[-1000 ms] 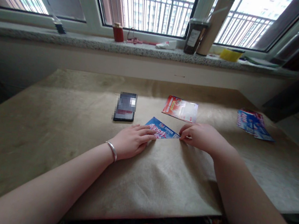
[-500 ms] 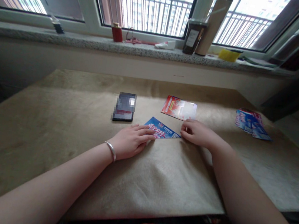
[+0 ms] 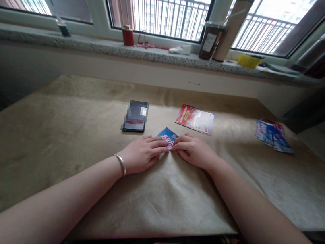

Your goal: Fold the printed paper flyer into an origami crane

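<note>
A blue printed flyer (image 3: pixel 166 133), folded to a triangle in its visible part, lies on the table between my hands. My left hand (image 3: pixel 142 151), with a silver bracelet at the wrist, rests palm down, its outstretched fingertips pressing the flyer's lower left edge. Bent over the flyer's right part is my right hand (image 3: pixel 193 150), fingers together and tips down at the lower edge, close to the left fingertips. It covers the right corner, so I cannot see whether that corner is turned over. Just behind the flyer lies a stack of red and white leaflets (image 3: pixel 195 119).
A phone (image 3: pixel 135 116) with a blurred screen lies left of the flyer. Several blue and pink flyers (image 3: pixel 275 136) are fanned out at the right on the tan covered table (image 3: pixel 56 134). On the windowsill (image 3: pixel 100 48) stand a dark cup (image 3: pixel 210 41) and a tall tumbler (image 3: pixel 236 25).
My right hand has slid left from the flyer's right corner to near my left fingertips, now covering the right part. The left hand has stayed in place.
</note>
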The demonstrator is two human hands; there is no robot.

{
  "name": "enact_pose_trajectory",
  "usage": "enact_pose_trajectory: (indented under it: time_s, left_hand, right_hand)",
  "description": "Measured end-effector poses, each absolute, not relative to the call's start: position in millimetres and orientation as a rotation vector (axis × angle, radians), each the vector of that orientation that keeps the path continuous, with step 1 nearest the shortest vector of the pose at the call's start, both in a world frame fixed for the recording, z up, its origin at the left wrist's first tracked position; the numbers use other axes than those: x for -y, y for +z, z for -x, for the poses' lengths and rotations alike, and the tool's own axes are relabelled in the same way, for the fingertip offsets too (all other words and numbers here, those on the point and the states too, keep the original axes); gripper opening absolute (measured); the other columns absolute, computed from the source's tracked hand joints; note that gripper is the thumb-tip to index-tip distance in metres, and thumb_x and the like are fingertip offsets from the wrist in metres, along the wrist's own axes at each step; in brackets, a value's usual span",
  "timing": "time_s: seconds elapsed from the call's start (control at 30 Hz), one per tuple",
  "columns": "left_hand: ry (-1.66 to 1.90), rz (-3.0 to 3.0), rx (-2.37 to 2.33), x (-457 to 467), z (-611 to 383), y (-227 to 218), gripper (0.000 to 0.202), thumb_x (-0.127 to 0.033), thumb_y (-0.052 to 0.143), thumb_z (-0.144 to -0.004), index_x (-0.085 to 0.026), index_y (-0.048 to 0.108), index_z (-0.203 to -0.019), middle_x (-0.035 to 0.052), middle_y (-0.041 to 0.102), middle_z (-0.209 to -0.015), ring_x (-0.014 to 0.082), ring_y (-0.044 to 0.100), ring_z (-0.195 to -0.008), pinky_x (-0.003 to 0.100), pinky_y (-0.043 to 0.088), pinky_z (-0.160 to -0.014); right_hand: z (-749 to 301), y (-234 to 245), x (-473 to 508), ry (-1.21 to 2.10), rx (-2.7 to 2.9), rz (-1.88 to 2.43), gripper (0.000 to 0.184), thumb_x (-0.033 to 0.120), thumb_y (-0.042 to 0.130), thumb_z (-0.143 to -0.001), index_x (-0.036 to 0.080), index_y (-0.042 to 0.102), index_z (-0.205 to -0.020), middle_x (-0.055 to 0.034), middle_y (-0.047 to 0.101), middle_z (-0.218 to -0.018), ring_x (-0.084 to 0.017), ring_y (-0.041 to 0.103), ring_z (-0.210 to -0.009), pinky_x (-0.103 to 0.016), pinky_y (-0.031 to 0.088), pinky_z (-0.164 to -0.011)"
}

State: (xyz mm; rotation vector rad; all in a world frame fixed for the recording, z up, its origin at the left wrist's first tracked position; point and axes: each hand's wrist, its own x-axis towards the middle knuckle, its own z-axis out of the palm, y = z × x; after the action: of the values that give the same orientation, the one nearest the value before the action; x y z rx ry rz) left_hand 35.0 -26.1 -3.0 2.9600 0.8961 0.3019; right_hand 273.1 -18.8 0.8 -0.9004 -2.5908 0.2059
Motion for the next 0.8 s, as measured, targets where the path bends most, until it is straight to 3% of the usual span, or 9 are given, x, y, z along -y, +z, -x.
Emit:
enact_pose_trajectory:
  time_s: [0.37, 0.8]
  left_hand:
    - [0.309, -3.004, -0.940, 29, -39, 4, 0.037, -0.025, 0.042, -0.091, -0.028, 0.051, -0.127, 0.0016, 0.054, -0.133, 0.0195, 0.046, -0.126, 0.050, 0.011, -0.115]
    - [0.286, -3.030, -0.926, 27, -38, 2, 0.035, -0.026, 0.041, -0.092, -0.027, 0.053, -0.125, 0.0022, 0.053, -0.134, 0.0197, 0.045, -0.126, 0.049, 0.009, -0.115]
  right_hand:
    - [-267, 7, 21, -0.023, 2.712, 0.879, 0.027, 0.019, 0.044, -0.089, 0.024, 0.070, -0.097, -0.0056, 0.067, -0.095, -0.017, 0.057, -0.086, -0.028, 0.044, -0.075]
    - [-260, 6, 22, -0.098, 2.736, 0.937, 0.025, 0.019, 0.046, -0.087, 0.024, 0.070, -0.093, -0.0060, 0.065, -0.096, -0.017, 0.054, -0.084, -0.027, 0.041, -0.073]
